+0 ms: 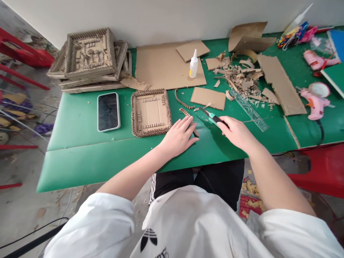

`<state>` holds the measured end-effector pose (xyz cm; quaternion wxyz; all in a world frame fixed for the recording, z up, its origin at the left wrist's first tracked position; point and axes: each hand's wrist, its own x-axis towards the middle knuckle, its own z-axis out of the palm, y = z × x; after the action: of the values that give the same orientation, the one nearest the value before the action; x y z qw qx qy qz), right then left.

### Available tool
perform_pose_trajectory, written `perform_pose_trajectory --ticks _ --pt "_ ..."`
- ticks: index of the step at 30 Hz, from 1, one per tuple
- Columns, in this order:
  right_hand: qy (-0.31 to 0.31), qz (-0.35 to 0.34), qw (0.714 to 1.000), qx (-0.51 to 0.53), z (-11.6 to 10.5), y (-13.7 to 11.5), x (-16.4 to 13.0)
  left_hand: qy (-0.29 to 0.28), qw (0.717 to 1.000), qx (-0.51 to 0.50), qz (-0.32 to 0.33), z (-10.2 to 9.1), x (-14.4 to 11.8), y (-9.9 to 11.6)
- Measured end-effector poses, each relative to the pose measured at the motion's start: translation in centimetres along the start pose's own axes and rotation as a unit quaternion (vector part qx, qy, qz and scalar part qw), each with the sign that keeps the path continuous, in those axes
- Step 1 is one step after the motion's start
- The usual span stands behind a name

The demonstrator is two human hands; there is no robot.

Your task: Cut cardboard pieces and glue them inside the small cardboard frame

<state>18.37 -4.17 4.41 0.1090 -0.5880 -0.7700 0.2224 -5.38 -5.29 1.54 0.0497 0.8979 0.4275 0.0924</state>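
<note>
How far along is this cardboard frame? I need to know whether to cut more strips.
Done: finished frames are stacked at the back left. In hand: the left hand pins a corrugated strip while the right hand holds a utility knife. Left: the open tray holds only a few inner pieces.

The only readable sign is a black trefoil logo with the tops of cut-off letters beneath it, printed on the white shirt at the bottom edge of view.
</note>
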Motion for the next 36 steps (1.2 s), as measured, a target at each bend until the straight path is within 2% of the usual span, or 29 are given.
perform_pose_trajectory --ticks 3,8,18,23,31,36 --pt "-0.033 0.005 0.999 0.006 0.0 -0.9 0.2 0.0 1.0 0.016 -0.004 -0.9 0.6 -1.5" --pt "-0.04 0.005 0.999 -0.014 -0.2 -2.3 0.4 -0.054 0.996 0.041 0.053 -1.1 1.4 -3.3" --pt "-0.053 -0.026 0.993 -0.102 0.1 -3.4 1.0 -0.034 0.998 0.036 0.037 -0.2 1.0 -1.2" --pt "-0.067 -0.04 0.985 -0.157 0.0 -3.9 1.3 -0.027 0.998 0.032 0.037 0.4 0.6 -1.3" --pt "-0.073 -0.057 0.973 -0.212 -0.1 -4.0 1.3 -0.008 0.999 0.027 0.04 0.3 0.4 -1.5" --pt "-0.083 -0.079 0.955 -0.273 -0.1 -4.2 1.3 -0.005 0.999 0.015 0.037 0.2 0.5 -1.6"
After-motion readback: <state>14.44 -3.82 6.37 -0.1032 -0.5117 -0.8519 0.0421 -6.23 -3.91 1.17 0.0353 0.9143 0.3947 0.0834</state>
